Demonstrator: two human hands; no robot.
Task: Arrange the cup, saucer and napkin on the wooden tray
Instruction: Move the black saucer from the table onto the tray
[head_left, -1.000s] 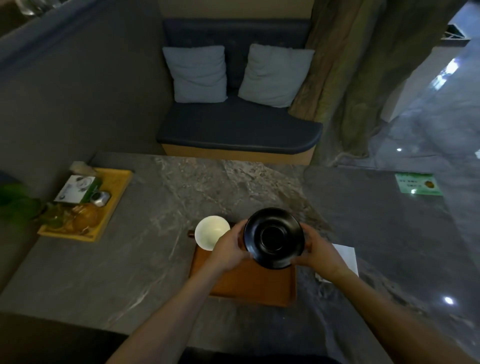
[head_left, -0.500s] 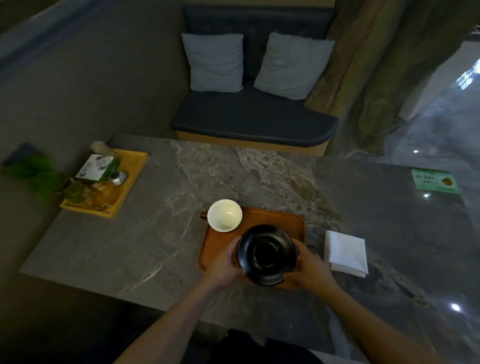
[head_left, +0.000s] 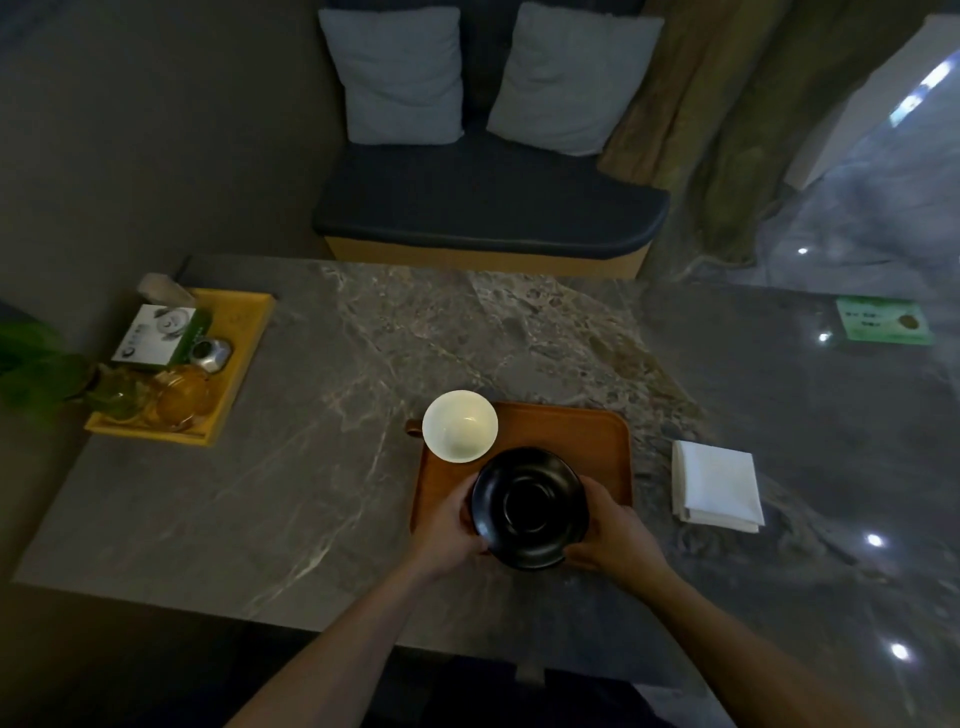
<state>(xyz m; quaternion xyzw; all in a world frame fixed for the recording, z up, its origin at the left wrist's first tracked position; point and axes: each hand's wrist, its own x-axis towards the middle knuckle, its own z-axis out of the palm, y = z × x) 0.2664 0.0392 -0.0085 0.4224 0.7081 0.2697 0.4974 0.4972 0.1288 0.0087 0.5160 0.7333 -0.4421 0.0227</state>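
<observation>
A black saucer (head_left: 530, 506) is held over the near part of the wooden tray (head_left: 576, 441). My left hand (head_left: 449, 530) grips its left rim and my right hand (head_left: 613, 532) grips its right rim. A cup (head_left: 460, 426), white inside with a brown handle to the left, stands at the tray's far left corner, just beyond the saucer. A folded white napkin (head_left: 717, 483) lies on the stone table to the right of the tray, apart from it. Whether the saucer touches the tray I cannot tell.
A yellow tray (head_left: 234, 353) with a box, a small tin and glass jars sits at the table's far left, beside a green plant (head_left: 31, 364). A green card (head_left: 888, 327) lies far right. A bench with two cushions (head_left: 483, 208) stands beyond the table.
Both hands have brought the saucer nearer to me and lower over the tray's front half. The view has tilted down. Cup and napkin have stayed where they were.
</observation>
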